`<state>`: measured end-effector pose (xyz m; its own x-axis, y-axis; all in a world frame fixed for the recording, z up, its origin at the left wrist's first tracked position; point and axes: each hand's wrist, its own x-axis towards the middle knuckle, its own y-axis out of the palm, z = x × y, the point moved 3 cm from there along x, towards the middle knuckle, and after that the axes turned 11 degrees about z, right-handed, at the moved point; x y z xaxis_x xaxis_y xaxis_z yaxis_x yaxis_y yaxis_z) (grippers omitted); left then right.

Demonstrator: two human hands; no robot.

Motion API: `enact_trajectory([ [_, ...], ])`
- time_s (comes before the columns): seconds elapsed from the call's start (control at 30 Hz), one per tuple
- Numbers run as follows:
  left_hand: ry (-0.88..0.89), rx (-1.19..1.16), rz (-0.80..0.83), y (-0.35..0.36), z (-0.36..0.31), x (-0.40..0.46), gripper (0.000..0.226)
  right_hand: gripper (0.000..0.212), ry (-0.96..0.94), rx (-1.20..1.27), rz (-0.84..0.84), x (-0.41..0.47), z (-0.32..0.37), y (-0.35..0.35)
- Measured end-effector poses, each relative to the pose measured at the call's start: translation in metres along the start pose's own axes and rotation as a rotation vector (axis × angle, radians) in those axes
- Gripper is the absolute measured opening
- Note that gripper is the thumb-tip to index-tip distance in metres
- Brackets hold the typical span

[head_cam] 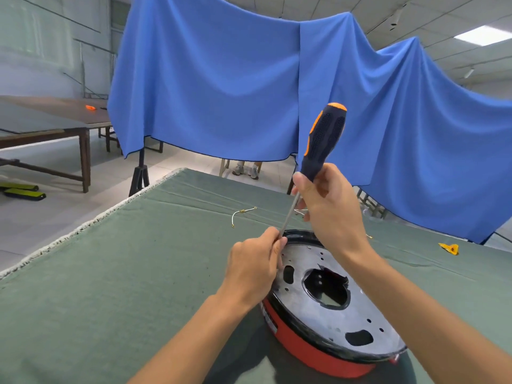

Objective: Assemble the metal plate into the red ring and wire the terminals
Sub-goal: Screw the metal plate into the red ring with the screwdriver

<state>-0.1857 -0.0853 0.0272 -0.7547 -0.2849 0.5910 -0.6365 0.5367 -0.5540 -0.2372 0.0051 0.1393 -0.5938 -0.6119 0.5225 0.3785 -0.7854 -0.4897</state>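
The red ring (302, 343) lies on the green cloth with the round metal plate (357, 309) seated in its top. My right hand (329, 206) grips the lower end of a black and orange screwdriver (322, 137), which leans with its handle up. Its steel shaft runs down to the plate's far left edge. My left hand (256, 266) pinches the shaft near its tip, and the tip itself is hidden by my fingers. A short wire with terminals (240, 215) lies on the cloth beyond the ring.
The work table (138, 273) is covered in green cloth, with its left edge running diagonally. A small yellow piece (449, 248) lies at the right. A blue curtain (221, 79) hangs behind the table. A wooden table (47, 120) stands at far left.
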Motion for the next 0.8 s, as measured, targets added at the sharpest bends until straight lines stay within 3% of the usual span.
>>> enact_trajectory([
  [0.17,-0.028,-0.077,-0.016,0.0,0.003,-0.002,0.021,0.01,0.003,0.001,0.02,0.009,0.007,0.002],
  [0.27,-0.064,-0.348,-0.035,-0.006,0.003,-0.001,0.02,0.007,-0.011,0.003,-0.018,0.012,0.005,-0.003],
  [0.43,-0.27,-0.802,-0.27,-0.028,0.009,0.008,0.032,0.016,-0.074,-0.187,0.005,0.017,-0.009,-0.004],
  [0.5,-0.407,-1.101,-0.178,-0.035,0.017,0.009,0.053,0.021,-0.087,-0.39,0.034,0.015,-0.021,0.002],
  [0.57,-0.497,-1.242,0.02,-0.041,0.023,0.008,0.067,0.024,-0.097,-0.561,0.077,0.01,-0.034,0.01],
  [0.63,-0.511,-1.245,0.179,-0.045,0.027,0.005,0.062,0.026,-0.076,-0.659,0.132,0.003,-0.046,0.018],
  [0.7,-0.478,-1.083,0.285,-0.043,0.028,0.004,0.041,0.029,-0.054,-0.703,0.182,-0.002,-0.055,0.025],
  [0.8,-0.409,-0.764,0.295,-0.032,0.032,0.005,0.022,0.038,-0.05,-0.745,0.3,-0.007,-0.061,0.039],
])
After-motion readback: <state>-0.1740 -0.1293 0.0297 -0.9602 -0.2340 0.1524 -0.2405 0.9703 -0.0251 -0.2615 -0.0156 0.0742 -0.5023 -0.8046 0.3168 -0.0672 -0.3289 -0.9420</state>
